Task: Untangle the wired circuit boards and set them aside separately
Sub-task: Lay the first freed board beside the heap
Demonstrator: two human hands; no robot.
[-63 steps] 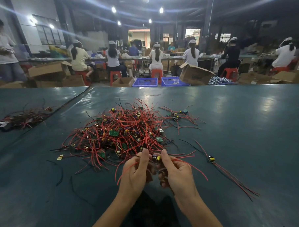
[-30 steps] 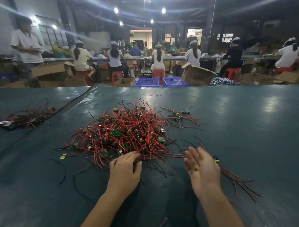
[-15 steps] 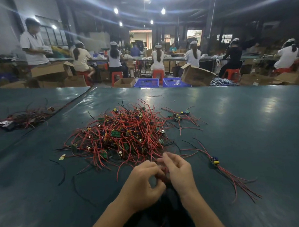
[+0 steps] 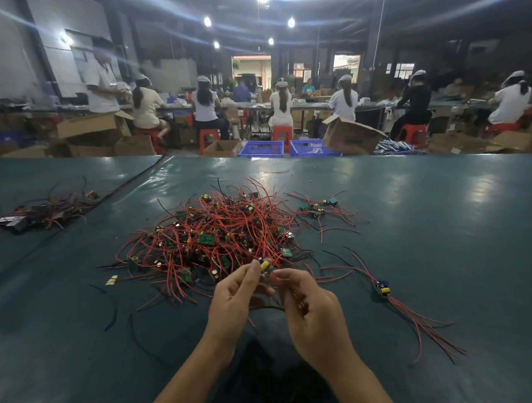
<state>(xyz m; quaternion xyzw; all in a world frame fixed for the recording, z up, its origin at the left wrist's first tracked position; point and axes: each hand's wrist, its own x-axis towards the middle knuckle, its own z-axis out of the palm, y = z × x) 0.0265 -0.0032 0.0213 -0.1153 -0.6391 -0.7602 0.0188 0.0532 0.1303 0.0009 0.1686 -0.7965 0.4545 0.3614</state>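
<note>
The work surface is a dark green table [image 4: 442, 224] covered with a smooth mat. Both hands operate at the near edge of the main pile [image 4: 217, 237], a dense tangle of red-wired green circuit boards at the table's centre.

Left hand [image 4: 236, 294]: fingers curled, thumb and forefinger pinching the held board [image 4: 265, 267], which carries a yellow component. The board is raised just above the pile's near edge, and its leads run down between the two hands.

Right hand [image 4: 312, 309]: fingers curled, thumb and forefinger closed at the right side of the same board. Motion blur hides whether they grip the board itself or a lead leaving it.

Separated units:
- One separated board [image 4: 383, 289] lies alone to the right of the hands, apart from the pile, with long red and black leads trailing toward the near right.
- A small cluster [image 4: 317, 209] of boards lies just beyond the pile's far right side.

Loose items: a yellow scrap [image 4: 111, 280] lies near the pile's left edge, and stray black wires [image 4: 114, 311] lie on the mat to the left of the hands. A second tangle [image 4: 36, 211] lies on the adjoining table section at far left.

Beyond the table stand two blue baskets [image 4: 262, 148] and a tilted cardboard box [image 4: 350, 138]. Seated workers face benches behind them.
</note>
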